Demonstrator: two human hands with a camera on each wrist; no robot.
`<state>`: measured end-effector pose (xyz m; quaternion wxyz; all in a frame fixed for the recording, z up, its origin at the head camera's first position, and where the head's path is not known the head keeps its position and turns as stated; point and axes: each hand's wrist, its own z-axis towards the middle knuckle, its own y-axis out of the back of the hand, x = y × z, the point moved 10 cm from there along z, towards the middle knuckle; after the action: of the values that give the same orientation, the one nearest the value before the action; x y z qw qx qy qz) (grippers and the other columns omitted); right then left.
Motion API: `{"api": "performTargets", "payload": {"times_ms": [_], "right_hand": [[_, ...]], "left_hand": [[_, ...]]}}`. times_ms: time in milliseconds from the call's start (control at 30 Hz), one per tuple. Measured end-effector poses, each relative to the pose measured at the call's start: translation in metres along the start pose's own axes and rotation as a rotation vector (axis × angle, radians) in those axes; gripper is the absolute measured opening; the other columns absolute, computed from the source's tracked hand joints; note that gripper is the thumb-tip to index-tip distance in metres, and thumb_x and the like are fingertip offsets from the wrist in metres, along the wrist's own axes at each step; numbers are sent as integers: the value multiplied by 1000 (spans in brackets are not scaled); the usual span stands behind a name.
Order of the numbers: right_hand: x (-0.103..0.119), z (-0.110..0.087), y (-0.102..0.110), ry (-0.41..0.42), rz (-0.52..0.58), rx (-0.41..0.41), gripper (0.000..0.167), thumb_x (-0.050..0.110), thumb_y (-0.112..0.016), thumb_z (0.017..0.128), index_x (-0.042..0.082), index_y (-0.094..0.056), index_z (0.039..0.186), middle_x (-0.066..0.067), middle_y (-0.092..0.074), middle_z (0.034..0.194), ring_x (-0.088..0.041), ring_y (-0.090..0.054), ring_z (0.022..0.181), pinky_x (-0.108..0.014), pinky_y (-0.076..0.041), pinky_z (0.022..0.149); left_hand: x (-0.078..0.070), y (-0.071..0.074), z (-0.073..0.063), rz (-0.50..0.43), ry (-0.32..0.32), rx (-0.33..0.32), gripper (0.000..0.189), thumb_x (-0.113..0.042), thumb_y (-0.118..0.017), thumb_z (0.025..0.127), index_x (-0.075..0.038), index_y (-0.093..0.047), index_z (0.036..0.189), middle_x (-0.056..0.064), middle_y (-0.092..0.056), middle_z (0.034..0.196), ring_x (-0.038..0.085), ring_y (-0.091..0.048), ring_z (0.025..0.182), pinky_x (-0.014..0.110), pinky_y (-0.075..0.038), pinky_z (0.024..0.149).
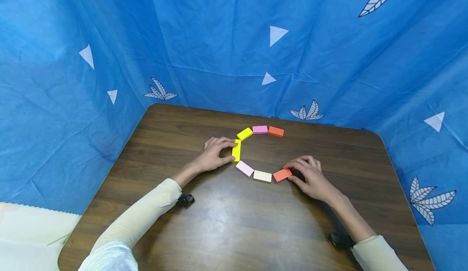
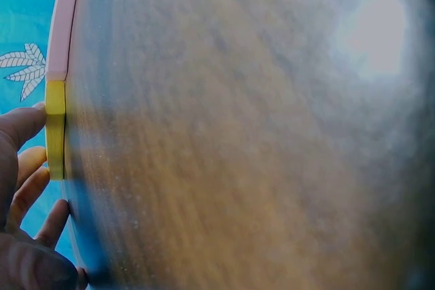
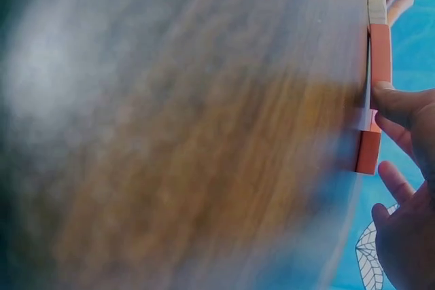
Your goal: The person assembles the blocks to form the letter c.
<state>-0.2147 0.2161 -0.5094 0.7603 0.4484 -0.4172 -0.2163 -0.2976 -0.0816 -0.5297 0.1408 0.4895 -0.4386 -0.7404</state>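
Small wooden blocks form an arc that gapes on its right side. My left hand pinches the lower yellow block at the arc's left, thumb at its near end and fingers at its far end. At the arc's near right end, my right hand pinches an orange-red block by its right end. Between the two held blocks lie a pale pink block and a cream block. Along the far side run another yellow block, a pink block and a second orange-red block.
The blocks lie on a dark brown wooden table with rounded far corners. A blue cloth with white leaf and triangle prints hangs behind and at both sides. Black wrist cameras show under the left forearm and right forearm.
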Motion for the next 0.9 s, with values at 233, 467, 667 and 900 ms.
{"api": "performTargets", "payload": {"times_ms": [233, 467, 667, 900], "right_hand": [[-1, 1, -2, -22, 5, 16, 32, 18, -82, 96, 22, -73, 127, 0, -73, 128, -31, -45, 132, -59, -26, 107], [-1, 1, -2, -23, 6, -11, 33, 15, -82, 95, 24, -74, 126, 0, -74, 128, -31, -46, 129, -58, -27, 103], [-4, 2, -3, -57, 18, 16, 36, 20, -84, 95, 25, -74, 129, -1, -73, 133, -31, -46, 131, -57, -28, 104], [-20, 1, 11, -115, 44, -24, 43, 21, -83, 96, 17, -70, 137, -8, -66, 142, -32, -45, 128, -59, -31, 103]], "left_hand": [[0, 0, 0, -9, 2, 1, 53, -34, -80, 98, -20, -67, 147, 0, -61, 158, 32, -48, 151, 70, -16, 129], [2, 0, 0, -8, -3, 0, 53, -34, -80, 98, -20, -67, 147, 0, -61, 157, 31, -48, 150, 69, -16, 129], [2, -1, 1, -2, -4, 0, 53, -35, -80, 98, -21, -67, 147, 0, -61, 157, 31, -49, 150, 69, -17, 129], [2, -1, 1, -11, 4, 5, 53, -34, -79, 99, -20, -66, 148, 0, -60, 158, 31, -48, 151, 68, -15, 129]]}}
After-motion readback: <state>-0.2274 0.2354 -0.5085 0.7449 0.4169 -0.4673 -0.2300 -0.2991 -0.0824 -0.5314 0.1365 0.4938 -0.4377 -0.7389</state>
